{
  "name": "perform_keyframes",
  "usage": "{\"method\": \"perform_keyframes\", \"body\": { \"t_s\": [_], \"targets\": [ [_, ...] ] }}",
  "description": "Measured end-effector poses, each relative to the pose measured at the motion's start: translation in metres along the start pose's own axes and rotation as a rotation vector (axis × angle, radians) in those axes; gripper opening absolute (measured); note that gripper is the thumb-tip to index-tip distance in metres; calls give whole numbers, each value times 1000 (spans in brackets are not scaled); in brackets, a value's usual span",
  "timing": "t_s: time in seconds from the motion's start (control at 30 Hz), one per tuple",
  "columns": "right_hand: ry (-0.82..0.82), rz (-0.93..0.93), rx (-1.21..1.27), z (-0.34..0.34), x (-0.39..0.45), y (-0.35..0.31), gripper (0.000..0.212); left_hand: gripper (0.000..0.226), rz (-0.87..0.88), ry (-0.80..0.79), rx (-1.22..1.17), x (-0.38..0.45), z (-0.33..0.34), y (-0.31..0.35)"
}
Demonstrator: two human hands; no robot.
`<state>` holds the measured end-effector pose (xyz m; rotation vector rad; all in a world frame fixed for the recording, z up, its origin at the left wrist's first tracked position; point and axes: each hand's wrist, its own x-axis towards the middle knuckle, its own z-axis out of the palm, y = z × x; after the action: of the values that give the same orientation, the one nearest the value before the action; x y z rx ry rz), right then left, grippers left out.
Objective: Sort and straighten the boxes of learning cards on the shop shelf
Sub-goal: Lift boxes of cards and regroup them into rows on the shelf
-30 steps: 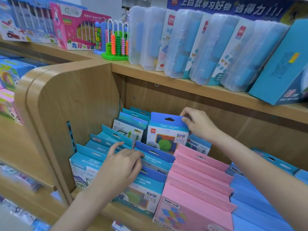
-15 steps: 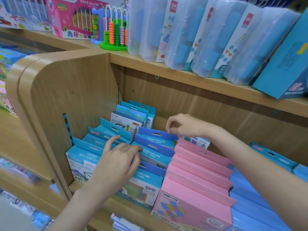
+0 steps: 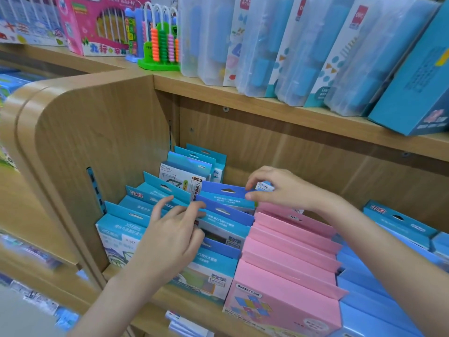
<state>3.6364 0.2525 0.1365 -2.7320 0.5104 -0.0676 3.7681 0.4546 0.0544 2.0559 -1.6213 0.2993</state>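
Learning-card boxes stand in rows on the lower shelf (image 3: pixel 160 300): a teal row (image 3: pixel 126 214) at the left, a row with dark blue hang tabs (image 3: pixel 227 192) in the middle, then pink boxes (image 3: pixel 286 261) and plain blue boxes (image 3: pixel 364 302). My left hand (image 3: pixel 170 237) lies spread over the teal and blue rows, its fingertips on the tab of a blue box (image 3: pixel 223 212). My right hand (image 3: pixel 281 188) reaches to the back and pinches the top of a white-labelled box (image 3: pixel 265 186) behind the pink row, thumb against the rearmost blue tab.
More teal boxes (image 3: pixel 194 159) stand at the back left against the wooden side panel (image 3: pixel 97 132). The upper shelf (image 3: pixel 267 105) overhangs closely, carrying leaning clear plastic cases (image 3: pixel 267 45), a bead abacus (image 3: pixel 160 45) and a pink toy box (image 3: pixel 102 25).
The blue box my right hand held raised has gone down into the middle row. That hand has shifted right onto the white-labelled box. My left hand's fingers have spread forward onto the blue tabs.
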Motion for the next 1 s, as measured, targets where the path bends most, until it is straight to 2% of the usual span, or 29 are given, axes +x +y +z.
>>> {"method": "perform_keyframes", "body": {
  "t_s": [0.1, 0.2, 0.33, 0.4, 0.5, 0.63, 0.9, 1.0],
  "targets": [
    [99, 71, -88, -18, -6, 15, 15, 34, -2, 51, 11, -1, 2, 0],
    [168, 240, -226, -26, -11, 40, 24, 35, 16, 122, -17, -5, 3, 8],
    [25, 498, -179, -13, -14, 58, 61, 34, 101, 141, -41, -1, 5, 21],
    [20, 502, -159, -7, -14, 59, 54, 35, 117, 123, -30, 3, 6, 23],
    [19, 444, -160, -4, -15, 55, 28, 35, 123, 113, -14, 6, 10, 22],
    [13, 410, -182, -4, -14, 52, 41, 34, 132, 147, -16, 8, 16, 22],
    [-88, 423, -194, -9, -5, 51, 46, 33, 139, 223, -56, 8, 15, 28],
    [-70, 417, -213, -12, -4, 49, 49, 33, 126, 234, -68, 3, 13, 30]
  ]
}}
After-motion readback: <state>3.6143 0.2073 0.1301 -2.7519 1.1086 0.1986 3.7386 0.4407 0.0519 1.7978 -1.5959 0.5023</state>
